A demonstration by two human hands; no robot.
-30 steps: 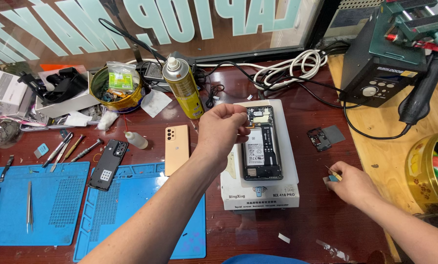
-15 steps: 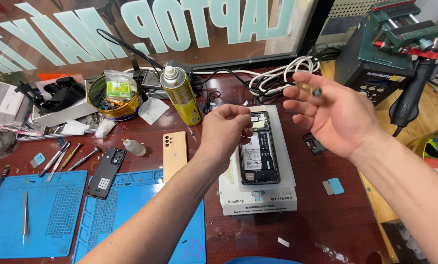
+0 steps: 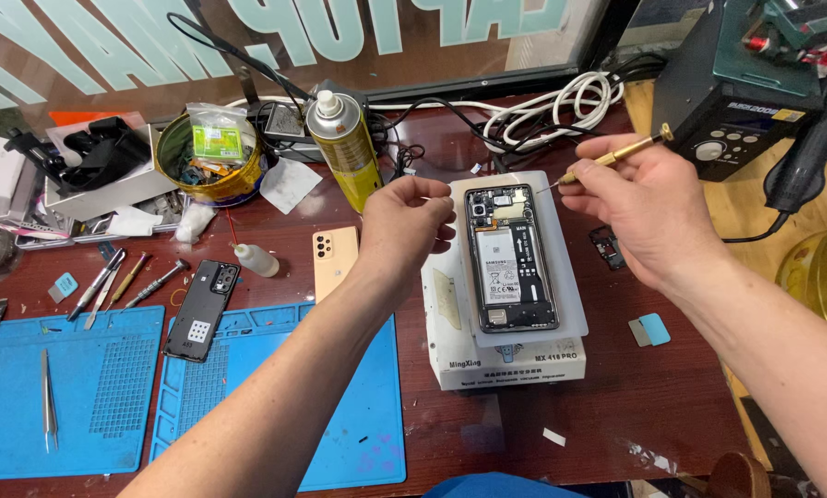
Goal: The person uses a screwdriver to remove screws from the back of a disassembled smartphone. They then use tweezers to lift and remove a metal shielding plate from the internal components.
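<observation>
An opened black phone [image 3: 510, 258], its back removed and its battery showing, lies on a white box-shaped stand [image 3: 561, 360] on the dark red table. My left hand [image 3: 406, 226] hovers just left of the phone with fingertips pinched together; whether they hold anything is too small to tell. My right hand [image 3: 636, 207] is raised at the phone's upper right and grips a thin brass-coloured screwdriver [image 3: 612, 159], its tip pointing left above the phone's top corner.
A yellow spray can [image 3: 344, 148], a tin of parts [image 3: 208, 161], a peach phone back [image 3: 335, 263], a black phone back [image 3: 201, 309], blue mats [image 3: 275, 406] with tweezers [image 3: 49, 401], white cables [image 3: 552, 106], a soldering station [image 3: 745, 92] and a blue pick [image 3: 653, 329] surround the stand.
My right hand rose from the table at the right, came over beside the phone and now holds the screwdriver pointed at it. My left hand stayed by the phone's left side.
</observation>
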